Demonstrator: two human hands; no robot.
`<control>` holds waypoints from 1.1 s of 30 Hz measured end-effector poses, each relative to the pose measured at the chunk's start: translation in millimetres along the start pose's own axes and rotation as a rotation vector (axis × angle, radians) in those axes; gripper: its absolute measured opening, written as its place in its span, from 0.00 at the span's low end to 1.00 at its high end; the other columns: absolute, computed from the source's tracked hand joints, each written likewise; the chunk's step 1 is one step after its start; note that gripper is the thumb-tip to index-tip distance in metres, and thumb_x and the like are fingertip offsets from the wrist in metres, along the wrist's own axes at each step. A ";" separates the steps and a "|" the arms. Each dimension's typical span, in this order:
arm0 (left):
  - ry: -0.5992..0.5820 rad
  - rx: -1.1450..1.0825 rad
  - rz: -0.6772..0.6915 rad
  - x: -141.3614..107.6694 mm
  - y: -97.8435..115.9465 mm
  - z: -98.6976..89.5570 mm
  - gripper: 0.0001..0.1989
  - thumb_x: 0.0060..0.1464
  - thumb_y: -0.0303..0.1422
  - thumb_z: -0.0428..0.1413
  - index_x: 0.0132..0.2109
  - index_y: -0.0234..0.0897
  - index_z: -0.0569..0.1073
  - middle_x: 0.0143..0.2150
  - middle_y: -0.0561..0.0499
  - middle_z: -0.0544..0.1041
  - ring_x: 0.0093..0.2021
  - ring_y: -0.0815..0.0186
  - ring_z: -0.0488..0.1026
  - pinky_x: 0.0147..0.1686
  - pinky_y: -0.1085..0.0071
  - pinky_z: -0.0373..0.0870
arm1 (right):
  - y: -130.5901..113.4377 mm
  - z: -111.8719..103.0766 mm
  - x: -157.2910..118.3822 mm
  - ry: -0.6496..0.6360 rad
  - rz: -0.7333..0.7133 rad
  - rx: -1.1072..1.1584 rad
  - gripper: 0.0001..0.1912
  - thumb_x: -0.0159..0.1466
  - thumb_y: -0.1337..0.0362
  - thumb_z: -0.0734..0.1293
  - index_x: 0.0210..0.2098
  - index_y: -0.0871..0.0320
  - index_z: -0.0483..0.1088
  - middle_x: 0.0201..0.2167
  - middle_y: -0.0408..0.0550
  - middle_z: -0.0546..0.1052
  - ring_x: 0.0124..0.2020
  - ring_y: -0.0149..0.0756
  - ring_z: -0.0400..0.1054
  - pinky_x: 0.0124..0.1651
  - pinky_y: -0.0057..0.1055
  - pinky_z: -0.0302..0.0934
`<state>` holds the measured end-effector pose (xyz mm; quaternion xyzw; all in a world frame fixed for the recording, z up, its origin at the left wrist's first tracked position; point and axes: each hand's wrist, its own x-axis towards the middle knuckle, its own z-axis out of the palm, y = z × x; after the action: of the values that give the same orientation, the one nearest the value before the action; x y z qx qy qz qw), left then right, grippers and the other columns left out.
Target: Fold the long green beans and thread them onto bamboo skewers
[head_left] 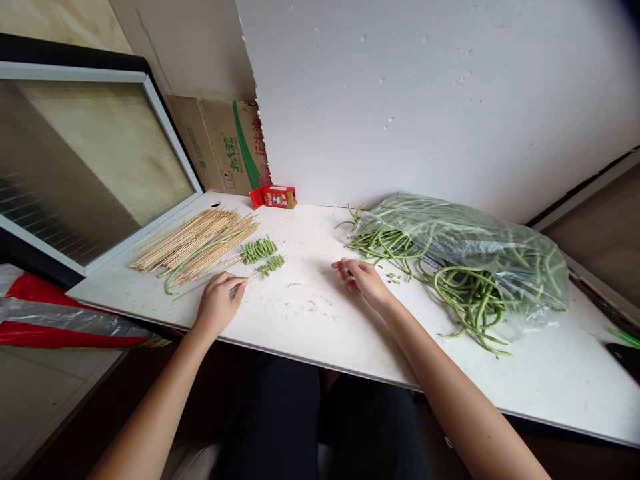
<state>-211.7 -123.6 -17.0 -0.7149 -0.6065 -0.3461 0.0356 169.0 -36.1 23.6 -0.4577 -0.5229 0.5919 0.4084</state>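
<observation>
at the white bench (300, 340), the left hand (219, 300) pinches a skewer (253, 276) of cut beans (271, 266) while the right hand (364, 279), fingers half open, is near long beans (475, 300).

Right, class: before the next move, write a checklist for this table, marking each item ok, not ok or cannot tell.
1. Left hand holds a skewer: ok.
2. Bean pieces threaded on that skewer: ok.
3. Right hand empty: cannot tell, its curled fingers hide the grip.
4. Loose short pieces on the table: ok, a few near the bag.
5. Skewer pile free of beans: not ok, a long bean lies across it.
6. Long beans all inside the plastic bag: not ok, many spill out.
</observation>
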 end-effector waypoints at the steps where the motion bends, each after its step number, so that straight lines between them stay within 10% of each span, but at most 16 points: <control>1: -0.002 0.001 -0.002 -0.2 -0.8 0.6 0.14 0.70 0.36 0.54 0.47 0.36 0.83 0.42 0.46 0.80 0.44 0.59 0.76 0.48 0.62 0.72 | -0.3 0.0 -0.3 -0.001 -0.001 -0.001 0.28 0.61 0.37 0.72 0.34 0.59 0.80 0.37 0.53 0.80 0.33 0.35 0.67 0.25 0.28 0.53; 23: -0.034 0.115 -0.011 -7.3 -9.8 3.0 0.16 0.70 0.36 0.52 0.52 0.40 0.84 0.43 0.45 0.78 0.46 0.54 0.73 0.50 0.56 0.69 | -6.4 -3.6 -3.6 -0.075 -0.050 -0.067 0.28 0.65 0.38 0.70 0.29 0.59 0.77 0.39 0.55 0.81 0.32 0.35 0.66 0.27 0.29 0.55; 33: 0.139 0.203 -0.017 -15.8 5.4 2.7 0.16 0.69 0.41 0.56 0.55 0.40 0.81 0.48 0.42 0.80 0.50 0.49 0.73 0.51 0.55 0.66 | -6.6 -2.9 -10.6 -0.234 -0.275 -0.570 0.26 0.73 0.43 0.63 0.40 0.57 0.82 0.32 0.48 0.83 0.32 0.37 0.71 0.38 0.33 0.63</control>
<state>-206.0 -137.0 -25.6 -0.6766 -0.6407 -0.3320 0.1469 174.5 -44.8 31.3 -0.4074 -0.7675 0.4098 0.2775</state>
